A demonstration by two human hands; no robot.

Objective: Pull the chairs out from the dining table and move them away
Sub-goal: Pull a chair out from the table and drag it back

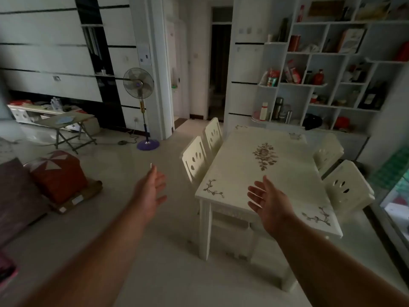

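A cream dining table [243, 173] with floral inlay stands ahead of me, slightly right. Two white chairs are pushed in along its left side, the near left chair [194, 159] and the far left chair [213, 132]. Two more are tucked in on the right side, the near right chair [345, 188] and the far right chair [328, 150]. My left hand [151, 188] is held out open over the floor, left of the near left chair. My right hand [266, 201] is open above the table's near end. Neither hand touches anything.
A standing fan [141, 107] with a purple base stands by the doorway wall. A folding table [66, 121] and a red cushion [58, 173] on a sofa lie to the left. White shelves [327, 74] full of bottles fill the right wall. Bare floor stretches left of the chairs.
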